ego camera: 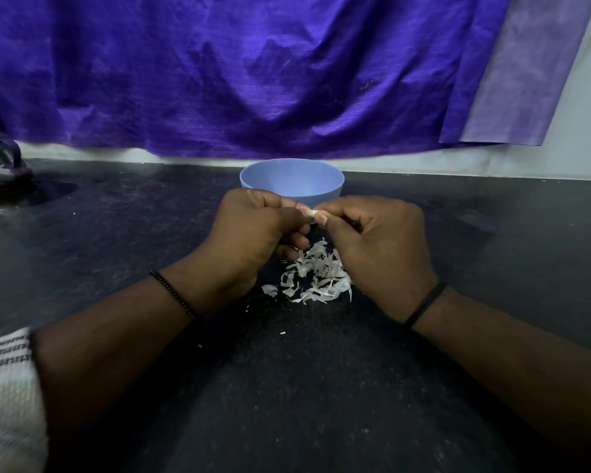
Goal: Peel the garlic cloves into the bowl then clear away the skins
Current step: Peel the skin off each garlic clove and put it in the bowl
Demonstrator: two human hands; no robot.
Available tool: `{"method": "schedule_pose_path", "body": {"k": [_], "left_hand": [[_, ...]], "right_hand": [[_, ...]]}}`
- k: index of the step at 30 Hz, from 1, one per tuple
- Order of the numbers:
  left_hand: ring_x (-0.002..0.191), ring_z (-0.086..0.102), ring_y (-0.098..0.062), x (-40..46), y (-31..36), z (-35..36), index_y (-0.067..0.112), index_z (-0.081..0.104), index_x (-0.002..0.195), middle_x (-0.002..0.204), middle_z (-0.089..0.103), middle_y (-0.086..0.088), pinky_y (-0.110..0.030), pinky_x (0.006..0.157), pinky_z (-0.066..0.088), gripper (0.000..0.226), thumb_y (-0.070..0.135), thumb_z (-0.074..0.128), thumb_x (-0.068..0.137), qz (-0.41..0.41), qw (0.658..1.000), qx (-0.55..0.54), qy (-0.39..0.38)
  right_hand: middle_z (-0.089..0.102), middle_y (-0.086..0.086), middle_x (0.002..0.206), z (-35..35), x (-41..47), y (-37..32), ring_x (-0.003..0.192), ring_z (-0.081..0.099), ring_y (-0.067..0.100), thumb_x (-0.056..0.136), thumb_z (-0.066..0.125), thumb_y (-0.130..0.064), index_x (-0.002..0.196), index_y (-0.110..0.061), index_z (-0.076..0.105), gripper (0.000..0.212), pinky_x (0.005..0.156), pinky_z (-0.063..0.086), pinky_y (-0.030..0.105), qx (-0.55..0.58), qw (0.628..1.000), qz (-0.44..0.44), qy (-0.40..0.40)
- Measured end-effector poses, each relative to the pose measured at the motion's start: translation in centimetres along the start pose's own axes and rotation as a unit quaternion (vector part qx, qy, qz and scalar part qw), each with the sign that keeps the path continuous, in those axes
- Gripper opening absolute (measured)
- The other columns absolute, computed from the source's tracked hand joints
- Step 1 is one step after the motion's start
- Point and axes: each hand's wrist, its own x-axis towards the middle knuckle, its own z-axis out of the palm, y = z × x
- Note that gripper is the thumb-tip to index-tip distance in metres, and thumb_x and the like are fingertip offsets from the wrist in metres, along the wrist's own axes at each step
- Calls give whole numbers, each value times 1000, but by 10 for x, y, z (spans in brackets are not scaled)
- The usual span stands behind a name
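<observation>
A light blue bowl [291,180] stands on the dark counter [287,387] just beyond my hands; its inside is hidden from this angle. My left hand [253,230] and my right hand [379,247] meet in front of the bowl, and both pinch one small garlic clove [313,214] between thumbs and fingertips. Only a white sliver of the clove shows. Under and between my hands lies a loose pile of white garlic skins [316,276], with a few stray flakes nearer to me.
A purple cloth [253,73] hangs along the wall behind the counter. A dark shiny object [0,169] sits at the far left of the counter. A striped pale sleeve [7,387] shows at the lower left.
</observation>
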Motion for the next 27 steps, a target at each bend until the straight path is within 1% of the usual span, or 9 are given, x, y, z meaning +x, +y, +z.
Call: {"method": "schedule_pose_path", "body": {"k": [6, 10, 14, 17, 19, 22, 24, 26, 27], "left_hand": [[48, 59, -14, 0, -1, 2, -1, 70, 81, 60, 65, -8, -26, 47, 53, 7, -3, 65, 86, -15, 999, -46, 4], [49, 59, -14, 0, -1, 2, -5, 69, 87, 64, 64, -10, -28, 49, 55, 5, -4, 63, 88, -26, 998, -58, -2], [49, 57, -12, 0, 0, 3, -9, 65, 98, 67, 62, -9, -27, 47, 54, 11, -1, 60, 91, -54, 993, -106, -27], [49, 56, -12, 0, 0, 3, -6, 64, 91, 67, 61, -8, -27, 44, 53, 9, 0, 58, 93, -45, 993, -107, -34], [49, 56, -12, 0, -1, 2, -4, 64, 88, 67, 61, -8, -26, 44, 51, 10, 0, 57, 93, -30, 995, -86, -33], [50, 54, -12, 1, -5, 2, 0, 62, 83, 66, 58, -7, -27, 43, 49, 15, 0, 54, 95, 5, 999, -34, -24], [50, 53, -13, 1, -6, 2, 3, 60, 80, 63, 56, -6, -28, 43, 48, 17, 1, 54, 96, 35, 999, 1, -13], [51, 53, -17, 3, -7, 1, 5, 61, 82, 61, 55, -7, -30, 45, 49, 16, 3, 55, 97, 59, 997, 39, -1], [52, 54, -19, 3, -7, 1, 6, 62, 84, 61, 56, -8, -31, 46, 50, 15, 5, 55, 97, 69, 996, 59, 5]], "right_hand": [[76, -9, 78, 3, -1, 1, 70, 69, 5, 89, 71, -9, 92, -16, 80, 12, 66, 57, 32, 85, 995, 52, 16], [76, -8, 78, 6, -1, 1, 70, 70, 4, 88, 72, -6, 93, -15, 80, 13, 67, 60, 31, 132, 986, 98, 23], [75, -6, 73, 7, 2, -1, 65, 66, 3, 90, 69, -3, 91, -17, 77, 16, 63, 54, 19, 217, 964, 153, 9], [76, 1, 79, 6, 4, -1, 66, 64, 5, 91, 67, -5, 97, -8, 77, 11, 63, 52, 18, 247, 951, 185, -8], [75, -2, 77, 6, 5, -1, 66, 63, 1, 91, 67, -6, 96, -9, 76, 10, 62, 49, 15, 258, 946, 195, -13], [75, -9, 81, 4, 5, -1, 72, 66, -5, 90, 70, -9, 95, -14, 76, 10, 66, 49, 12, 237, 954, 184, -22], [76, -7, 92, 2, 6, 2, 83, 69, 1, 87, 74, -13, 101, -18, 77, 15, 73, 52, 15, 194, 966, 168, -7], [74, -5, 92, -3, 9, 5, 81, 66, 6, 84, 78, -14, 107, -22, 76, 24, 73, 51, 15, 125, 985, 116, 9], [73, -5, 91, -5, 10, 5, 77, 62, 4, 83, 78, -14, 108, -22, 76, 26, 71, 49, 13, 91, 992, 82, 10]]}}
